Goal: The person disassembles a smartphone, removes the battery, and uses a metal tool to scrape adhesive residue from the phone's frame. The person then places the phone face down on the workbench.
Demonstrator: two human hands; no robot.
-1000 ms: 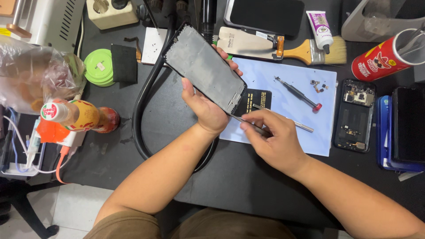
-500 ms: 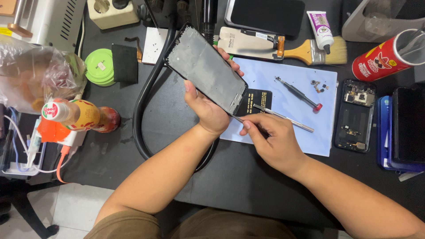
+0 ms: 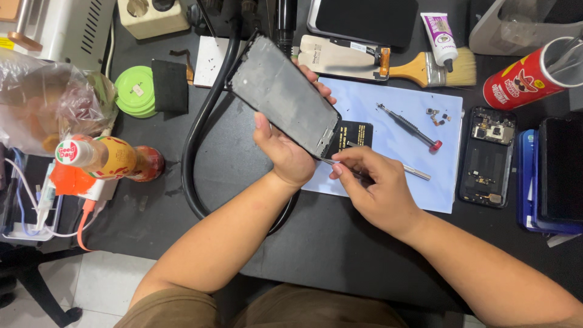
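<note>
My left hand (image 3: 286,147) grips a dark phone screen frame (image 3: 280,93), tilted up above the black bench with its grey inner side facing me. My right hand (image 3: 371,188) pinches thin metal tweezers (image 3: 331,161) whose tip touches the frame's lower corner. Under both hands lies a pale blue work mat (image 3: 419,121) with a small black battery-like part (image 3: 354,133), a red-tipped screwdriver (image 3: 408,126), a slim metal tool (image 3: 416,174) and a few tiny loose parts (image 3: 438,115).
An opened phone body (image 3: 487,155) lies right of the mat, beside a stack of dark phones (image 3: 555,176). A brush (image 3: 425,70), glue tube (image 3: 441,37) and red can (image 3: 534,76) sit behind. A thick black hose (image 3: 200,133), green tape rolls (image 3: 135,91) and a bottle (image 3: 109,159) are left.
My right hand has shifted slightly up and left, bringing the tweezers tip against the frame's lower corner. The frame stays tilted in my left hand.
</note>
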